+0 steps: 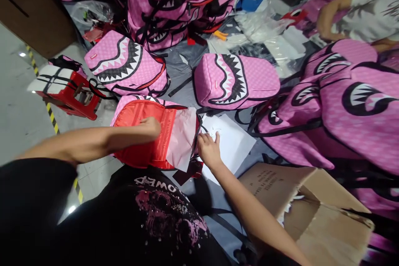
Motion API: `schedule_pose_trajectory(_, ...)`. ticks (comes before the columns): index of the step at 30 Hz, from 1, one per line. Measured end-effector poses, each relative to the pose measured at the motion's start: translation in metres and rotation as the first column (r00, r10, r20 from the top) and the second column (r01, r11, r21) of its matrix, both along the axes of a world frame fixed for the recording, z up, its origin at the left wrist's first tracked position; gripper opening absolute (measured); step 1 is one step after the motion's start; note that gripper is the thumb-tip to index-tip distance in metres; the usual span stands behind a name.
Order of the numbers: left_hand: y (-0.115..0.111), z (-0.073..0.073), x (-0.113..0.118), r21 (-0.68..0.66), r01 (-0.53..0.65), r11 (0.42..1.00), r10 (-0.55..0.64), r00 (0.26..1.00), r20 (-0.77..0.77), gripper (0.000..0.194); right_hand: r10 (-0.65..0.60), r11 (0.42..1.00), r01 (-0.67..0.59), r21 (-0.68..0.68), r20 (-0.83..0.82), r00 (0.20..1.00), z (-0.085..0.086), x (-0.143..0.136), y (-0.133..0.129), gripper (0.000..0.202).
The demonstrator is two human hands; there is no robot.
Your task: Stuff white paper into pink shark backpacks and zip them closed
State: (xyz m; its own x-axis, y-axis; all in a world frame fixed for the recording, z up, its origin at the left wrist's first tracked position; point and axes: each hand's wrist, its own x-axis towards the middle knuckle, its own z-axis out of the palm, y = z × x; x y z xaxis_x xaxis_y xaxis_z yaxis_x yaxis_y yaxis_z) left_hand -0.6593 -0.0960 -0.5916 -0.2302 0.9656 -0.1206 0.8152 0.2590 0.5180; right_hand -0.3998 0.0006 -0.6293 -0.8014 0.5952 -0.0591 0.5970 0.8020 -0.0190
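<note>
An open backpack (158, 149) lies on the desk (185, 99), its red lining (132, 112) facing up and thin paper (183, 133) over its right part. The left hand (151, 128) is curled above the lining; whether its fingers grip anything cannot be told. The right hand (208, 147) is at the bag's black edge, thumb apart, any pinch hidden. The thin paper could tear if tugged; the white paper (233, 141) beside could slide if the right forearm brushes it.
</note>
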Motion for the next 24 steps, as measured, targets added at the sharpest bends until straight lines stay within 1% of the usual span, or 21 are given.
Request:
schedule_pose_trajectory(2, 0.020, -0.011, 0.044, -0.020, 0.061, 0.998, -0.062, 0.998, -0.031, 0.029, 0.013, 0.999, -0.014, 0.047, 0.019, 1.000, -0.001, 0.002, 0.003, 0.039)
schedule_pose_trajectory(3, 0.026, -0.016, 0.060, -0.036, 0.108, 0.994, -0.110, 0.993, -0.054, 0.029, 0.037, 0.997, -0.038, 0.061, 0.022, 0.999, 0.000, 0.002, 0.004, 0.041)
schedule_pose_trajectory(4, 0.029, -0.022, 0.072, -0.054, 0.145, 0.988, -0.150, 0.985, -0.086, 0.030, 0.076, 0.995, -0.078, 0.064, 0.027, 0.997, 0.001, 0.001, 0.005, 0.042)
schedule_pose_trajectory(5, 0.030, -0.028, 0.077, -0.078, 0.170, 0.982, -0.179, 0.976, -0.125, 0.033, 0.128, 0.990, -0.130, 0.056, 0.034, 0.991, 0.003, 0.001, 0.008, 0.043)
schedule_pose_trajectory(6, 0.028, -0.034, 0.078, -0.107, 0.179, 0.978, -0.194, 0.967, -0.165, 0.039, 0.186, 0.982, -0.187, 0.037, 0.042, 0.982, 0.006, 0.000, 0.011, 0.043)
schedule_pose_trajectory(8, 0.023, -0.045, 0.067, -0.160, 0.171, 0.972, -0.204, 0.954, -0.222, 0.052, 0.291, 0.957, -0.291, -0.011, 0.055, 0.955, 0.011, -0.004, 0.022, 0.041)
schedule_pose_trajectory(9, 0.019, -0.051, 0.059, -0.174, 0.173, 0.970, -0.210, 0.952, -0.224, 0.058, 0.338, 0.941, -0.337, -0.033, 0.060, 0.939, 0.014, -0.007, 0.029, 0.038)
schedule_pose_trajectory(11, 0.014, -0.060, 0.046, -0.185, 0.216, 0.959, -0.255, 0.941, -0.224, 0.063, 0.424, 0.905, -0.418, -0.078, 0.083, 0.902, 0.017, -0.015, 0.045, 0.033)
schedule_pose_trajectory(13, 0.012, -0.069, 0.040, -0.197, 0.247, 0.949, -0.291, 0.926, -0.241, 0.066, 0.476, 0.878, -0.463, -0.118, 0.137, 0.869, 0.019, -0.023, 0.061, 0.029)
schedule_pose_trajectory(16, 0.011, -0.082, 0.041, -0.225, 0.226, 0.948, -0.282, 0.922, -0.264, 0.070, 0.474, 0.880, -0.453, -0.141, 0.234, 0.849, 0.019, -0.028, 0.076, 0.028)
schedule_pose_trajectory(18, 0.011, -0.089, 0.043, -0.235, 0.222, 0.946, -0.280, 0.926, -0.254, 0.072, 0.469, 0.883, -0.449, -0.134, 0.255, 0.846, 0.018, -0.028, 0.078, 0.029)
schedule_pose_trajectory(20, 0.011, -0.095, 0.044, -0.235, 0.227, 0.945, -0.284, 0.928, -0.244, 0.073, 0.494, 0.869, -0.473, -0.142, 0.250, 0.833, 0.017, -0.028, 0.075, 0.034)
schedule_pose_trajectory(22, 0.010, -0.099, 0.045, -0.228, 0.222, 0.948, -0.275, 0.931, -0.238, 0.074, 0.556, 0.831, -0.518, -0.203, 0.255, 0.791, 0.012, -0.034, 0.069, 0.039)
schedule_pose_trajectory(24, 0.011, -0.102, 0.047, -0.222, 0.210, 0.952, -0.261, 0.936, -0.235, 0.075, 0.609, 0.790, -0.540, -0.291, 0.270, 0.745, 0.002, -0.045, 0.061, 0.043)
